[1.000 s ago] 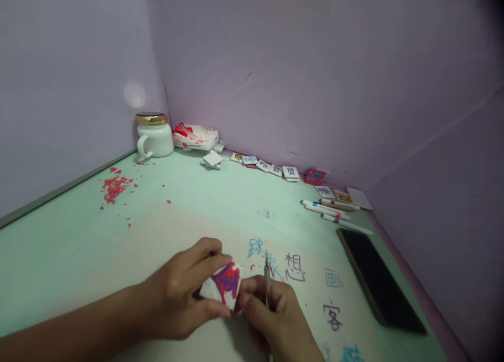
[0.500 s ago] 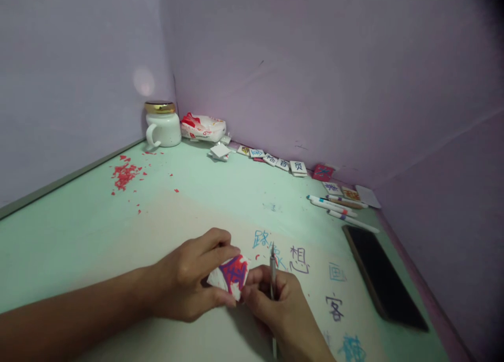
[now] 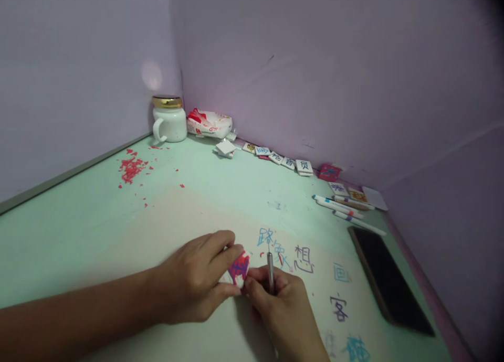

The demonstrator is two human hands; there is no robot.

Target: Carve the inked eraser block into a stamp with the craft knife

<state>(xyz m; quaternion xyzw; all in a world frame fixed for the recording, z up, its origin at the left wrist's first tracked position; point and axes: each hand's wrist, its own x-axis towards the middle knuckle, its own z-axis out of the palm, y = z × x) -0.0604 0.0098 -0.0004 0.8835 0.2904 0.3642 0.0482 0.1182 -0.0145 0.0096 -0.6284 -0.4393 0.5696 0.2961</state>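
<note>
My left hand (image 3: pixel 192 280) is closed around a small white block (image 3: pixel 237 269) whose top face is coloured red and purple, pressing it on the table. My right hand (image 3: pixel 281 307) sits just to its right, fingers wrapped round a thin metal carving tool (image 3: pixel 270 270) that points upward. The thumb of that hand touches the block's edge. Both hands rest on a pale sheet (image 3: pixel 197 220) with characters stamped in blue and purple (image 3: pixel 304 258) beside them.
A black phone (image 3: pixel 388 286) lies at the right. Several marker pens (image 3: pixel 346 209) and a row of small stamped tiles (image 3: pixel 287 162) line the back wall. A white mug with a gold lid (image 3: pixel 170 119) and a packet (image 3: pixel 208 123) stand in the corner. Red shavings (image 3: pixel 132 168) lie at the left.
The block has been tilted down so less of its coloured face shows, and both hands have stayed together on it. The view has shifted slightly left.
</note>
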